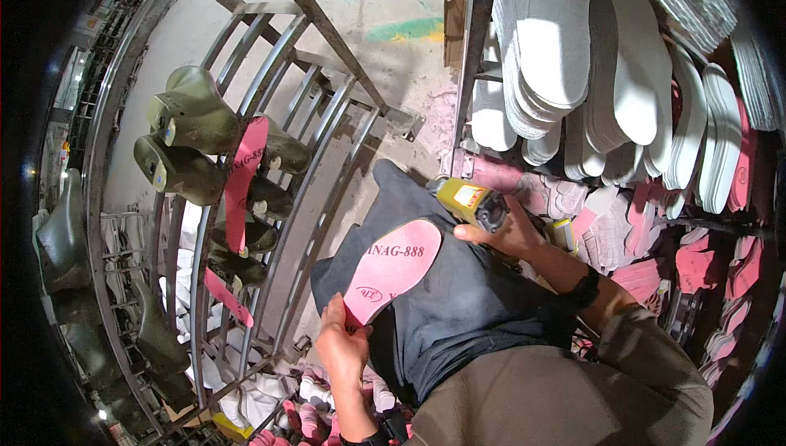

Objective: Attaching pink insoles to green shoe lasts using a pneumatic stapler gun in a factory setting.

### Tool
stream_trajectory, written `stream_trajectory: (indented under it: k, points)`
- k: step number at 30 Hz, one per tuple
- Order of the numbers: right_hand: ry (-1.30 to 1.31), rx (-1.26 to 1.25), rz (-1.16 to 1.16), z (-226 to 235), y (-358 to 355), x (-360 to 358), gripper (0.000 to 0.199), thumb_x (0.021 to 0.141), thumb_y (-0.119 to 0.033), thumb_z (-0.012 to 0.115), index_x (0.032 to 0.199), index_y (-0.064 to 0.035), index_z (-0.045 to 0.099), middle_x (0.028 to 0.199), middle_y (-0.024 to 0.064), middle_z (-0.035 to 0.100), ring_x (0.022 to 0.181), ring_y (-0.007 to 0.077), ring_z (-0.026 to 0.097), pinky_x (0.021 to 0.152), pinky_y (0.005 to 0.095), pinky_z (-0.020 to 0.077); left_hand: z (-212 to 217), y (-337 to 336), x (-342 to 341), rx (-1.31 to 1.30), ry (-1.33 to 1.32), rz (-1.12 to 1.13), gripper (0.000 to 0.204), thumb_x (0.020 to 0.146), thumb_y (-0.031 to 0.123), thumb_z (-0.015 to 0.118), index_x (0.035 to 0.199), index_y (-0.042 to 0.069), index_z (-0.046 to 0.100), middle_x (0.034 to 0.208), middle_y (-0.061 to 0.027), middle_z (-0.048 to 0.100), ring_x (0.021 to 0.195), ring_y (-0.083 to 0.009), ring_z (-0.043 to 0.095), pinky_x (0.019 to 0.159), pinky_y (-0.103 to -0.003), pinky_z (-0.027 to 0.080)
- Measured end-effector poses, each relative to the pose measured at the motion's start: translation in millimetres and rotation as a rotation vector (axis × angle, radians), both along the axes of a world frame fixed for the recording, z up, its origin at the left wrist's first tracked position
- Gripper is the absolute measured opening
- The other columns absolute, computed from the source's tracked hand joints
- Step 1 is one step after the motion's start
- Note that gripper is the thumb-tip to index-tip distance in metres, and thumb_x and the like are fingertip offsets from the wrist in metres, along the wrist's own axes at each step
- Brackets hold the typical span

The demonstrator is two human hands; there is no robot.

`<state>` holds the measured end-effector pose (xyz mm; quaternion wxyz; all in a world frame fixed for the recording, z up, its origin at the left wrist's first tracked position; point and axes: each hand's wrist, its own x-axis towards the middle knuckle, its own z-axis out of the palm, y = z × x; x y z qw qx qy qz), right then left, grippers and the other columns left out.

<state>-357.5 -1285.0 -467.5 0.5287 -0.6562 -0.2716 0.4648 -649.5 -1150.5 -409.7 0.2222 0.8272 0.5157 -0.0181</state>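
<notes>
I see left hand (342, 346) fingers pinching the flat pink foam insole (391, 270) face-up, right hand (509, 231) beside it wrapped round the yellow handheld tool (472, 203).

We look down from a single wide fisheye camera worn on the head, the left of a side-by-side pair, facing steeply toward the lap and floor. Our forearms enter from the lower edge, the left hand (342, 346) and right hand (505, 231) close beneath the lens. The picture is upright and unmirrored. Straight bars of the metal rack (270, 159) at our left bow toward the rim, and the stacked white insoles (565, 45) at upper right curve the same way. Dark corners ring the frame. No second view accompanies this one, so no overlap can be told.
</notes>
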Motion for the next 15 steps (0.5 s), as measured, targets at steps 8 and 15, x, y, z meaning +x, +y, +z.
stream_trajectory:
  k: [8, 15]
  points:
    - [-0.046, -0.105, 0.11, 36.8, -36.1, -4.1, 0.056, 0.068, -0.026, 0.083, 0.111, 0.0012, 0.059, 0.095, 0.0081, 0.066, 0.086, 0.0108, 0.062, 0.079, 0.0271, 0.0503, 6.3, 9.7, 9.1, -0.128, 0.052, 0.042, 0.071, 0.055, -0.001, 0.078, 0.123, 0.0, 0.054, 0.12, -0.0175, 0.059, 0.112, -0.0305, 0.057, 0.093, -0.032, 0.045]
    - [-0.136, 0.245, 0.417, 63.7, -24.6, -18.2, 0.052, 0.072, -0.017, 0.072, 0.119, -0.0013, 0.056, 0.099, 0.0163, 0.066, 0.092, 0.0189, 0.065, 0.08, 0.0316, 0.0498, 3.4, 4.0, 6.8, -0.012, -0.008, -0.014, 0.069, 0.056, -0.002, 0.077, 0.121, 0.001, 0.054, 0.115, -0.0181, 0.059, 0.106, -0.0341, 0.058, 0.088, -0.034, 0.048]
